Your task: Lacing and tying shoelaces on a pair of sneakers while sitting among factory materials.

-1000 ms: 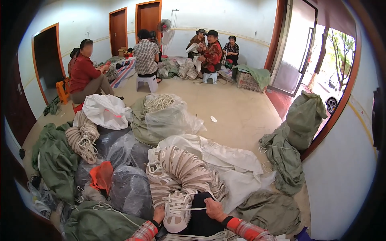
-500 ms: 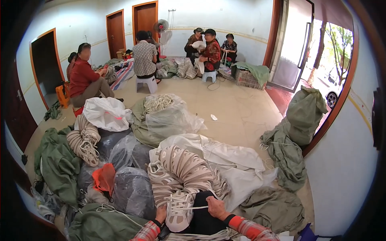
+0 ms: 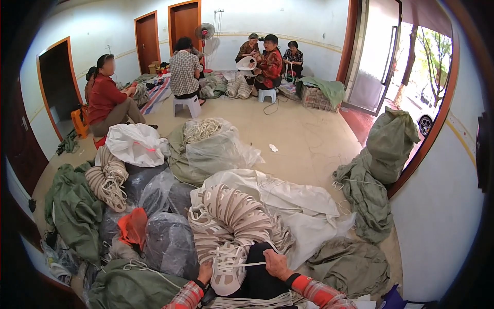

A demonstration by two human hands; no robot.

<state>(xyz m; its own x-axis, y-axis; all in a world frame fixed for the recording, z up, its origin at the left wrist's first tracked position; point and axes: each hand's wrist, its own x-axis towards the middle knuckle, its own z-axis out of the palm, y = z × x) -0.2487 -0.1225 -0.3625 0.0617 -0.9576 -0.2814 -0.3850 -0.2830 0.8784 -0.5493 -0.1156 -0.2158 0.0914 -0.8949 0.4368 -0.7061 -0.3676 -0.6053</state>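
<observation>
A beige-and-white sneaker upper point(image 3: 229, 270) lies in front of me, toe toward my body. My left hand point(image 3: 205, 272) grips its left edge, with the fingertips partly hidden behind it. To the right, my right hand point(image 3: 277, 264) is closed on a white shoelace point(image 3: 252, 264), which runs taut sideways from the upper's eyelets. Just beyond the upper, a long curved stack of nested matching uppers point(image 3: 239, 213) rests on the pile. Dark cloth point(image 3: 261, 280) lies beneath the lace, and a bundle of loose white laces point(image 3: 257, 302) stretches along the lower edge.
Plastic-wrapped dark bundles point(image 3: 172, 242), an orange bag point(image 3: 133, 228) and green sacks point(image 3: 77, 206) crowd the left. White sheeting point(image 3: 293, 198) spreads beyond the stack; more green sacks point(image 3: 365, 201) stand right by the open door point(image 3: 373, 56). Several people sit working farther back.
My hands keep nearly the same hold, with the lace still taut. Farther back, the person in red patterned clothing has raised a white piece, and people nearby have shifted their heads.
</observation>
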